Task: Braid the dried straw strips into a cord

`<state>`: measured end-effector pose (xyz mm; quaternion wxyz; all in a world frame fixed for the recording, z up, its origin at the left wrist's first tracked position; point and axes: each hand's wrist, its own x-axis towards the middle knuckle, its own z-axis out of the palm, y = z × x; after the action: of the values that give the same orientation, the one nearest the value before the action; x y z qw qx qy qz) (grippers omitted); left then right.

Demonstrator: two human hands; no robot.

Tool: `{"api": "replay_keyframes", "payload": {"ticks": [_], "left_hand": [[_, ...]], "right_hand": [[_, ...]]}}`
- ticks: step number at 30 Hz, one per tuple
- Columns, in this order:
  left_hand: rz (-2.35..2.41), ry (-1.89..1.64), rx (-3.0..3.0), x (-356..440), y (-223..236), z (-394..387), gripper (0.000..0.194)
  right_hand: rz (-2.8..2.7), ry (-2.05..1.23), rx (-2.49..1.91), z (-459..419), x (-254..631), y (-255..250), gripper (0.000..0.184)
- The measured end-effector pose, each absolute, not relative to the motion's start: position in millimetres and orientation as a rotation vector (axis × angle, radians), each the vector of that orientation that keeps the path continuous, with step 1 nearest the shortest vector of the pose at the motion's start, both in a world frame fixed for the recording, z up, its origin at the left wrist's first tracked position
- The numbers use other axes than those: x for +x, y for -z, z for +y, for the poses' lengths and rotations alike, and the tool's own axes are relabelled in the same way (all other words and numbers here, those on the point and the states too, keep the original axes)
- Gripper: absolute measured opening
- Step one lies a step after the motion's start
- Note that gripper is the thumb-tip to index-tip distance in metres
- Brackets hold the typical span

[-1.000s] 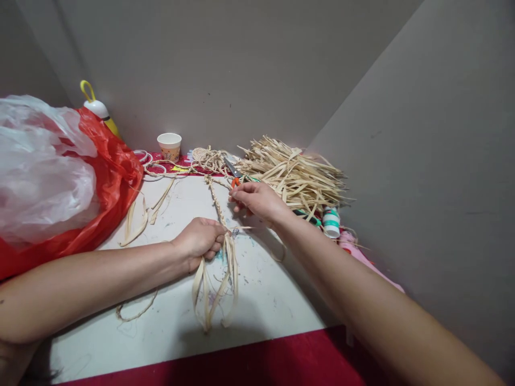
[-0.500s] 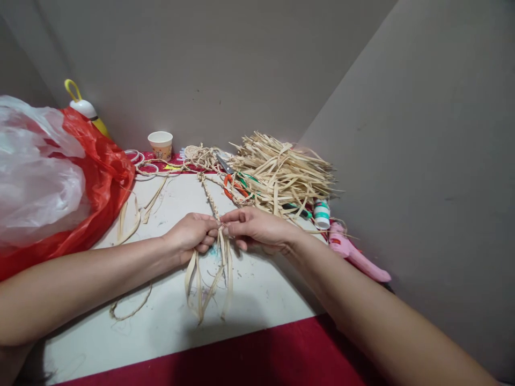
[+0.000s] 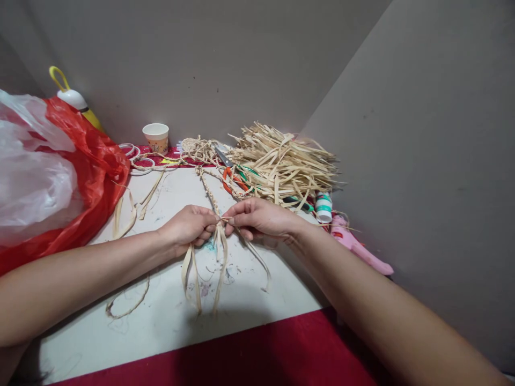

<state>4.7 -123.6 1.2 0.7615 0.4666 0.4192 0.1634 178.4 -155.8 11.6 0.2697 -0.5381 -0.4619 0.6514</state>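
A narrow straw braid (image 3: 209, 194) runs from the far edge of the white board toward me, its loose strands (image 3: 219, 268) hanging over the near side. At the lower end of the braiding, my left hand (image 3: 193, 228) is closed, pinching it between thumb and forefinger. Close by on the right, my right hand (image 3: 255, 219) is closed too, with one straw strand (image 3: 259, 260) pinched in its fingertips and trailing toward the lower right. The fingertips of both hands nearly meet. Part of the braid's end is hidden behind the fingers.
A heap of dry straw (image 3: 285, 163) lies at the back right, with orange-handled scissors (image 3: 233, 179) beside it. Behind stands a paper cup (image 3: 156, 138). Red and white plastic bags (image 3: 96, 171) fill the left. A pink glue gun (image 3: 360, 247) and white-green roll (image 3: 323, 207) sit right.
My right hand has drawn a strand away from the braid to the right, so it now trails apart from the others. The view has shifted slightly.
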Motion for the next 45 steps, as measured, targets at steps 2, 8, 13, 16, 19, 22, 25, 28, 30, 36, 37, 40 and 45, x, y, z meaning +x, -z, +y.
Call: {"api": "replay_keyframes", "payload": {"ticks": [2,8,13,16,19,22,25,28,30,36,37,40,45], "left_hand": [[0.914,-0.354,1.011,5,0,-123,0.02],[0.925,-0.35,0.983,6,0,-121,0.021],[0.908,-0.342,0.949,7,1,-122,0.02],[0.909,-0.363,0.964,8,3,-122,0.023],[0.934,-0.392,0.936,8,3,-123,0.024],[0.972,-0.429,0.881,8,1,-125,0.025],[0.981,-0.472,0.882,8,0,-127,0.024],[0.981,-0.505,0.905,8,1,-129,0.02],[0.996,-0.515,0.917,8,2,-130,0.019],[0.959,-0.487,0.915,7,3,-129,0.022],[0.951,-0.476,0.908,7,3,-129,0.023],[0.949,-0.451,0.904,7,2,-129,0.024],[0.955,-0.391,0.978,6,3,-127,0.022]], "right_hand": [[-1.276,-1.73,-1.492,-156,179,-13,0.012],[-1.442,-1.207,-1.716,-162,173,-13,0.018],[-1.455,-0.622,-1.586,-188,151,-21,0.008],[-1.36,-0.963,-1.528,-206,134,-20,0.011],[-1.221,-1.297,-1.515,-216,121,-9,0.022],[-1.111,-1.46,-1.502,-218,113,2,0.03],[-0.98,-1.542,-1.465,-217,105,8,0.027],[-0.785,-1.581,-1.428,-213,95,10,0.029],[-0.674,-1.585,-1.377,-210,89,11,0.027],[-0.515,-1.622,-1.286,-216,86,13,0.022],[-0.52,-1.63,-1.291,-220,88,13,0.02],[-0.648,-1.575,-1.303,-231,99,6,0.013],[-0.713,-1.263,-1.239,-233,132,-15,0.008]]}}
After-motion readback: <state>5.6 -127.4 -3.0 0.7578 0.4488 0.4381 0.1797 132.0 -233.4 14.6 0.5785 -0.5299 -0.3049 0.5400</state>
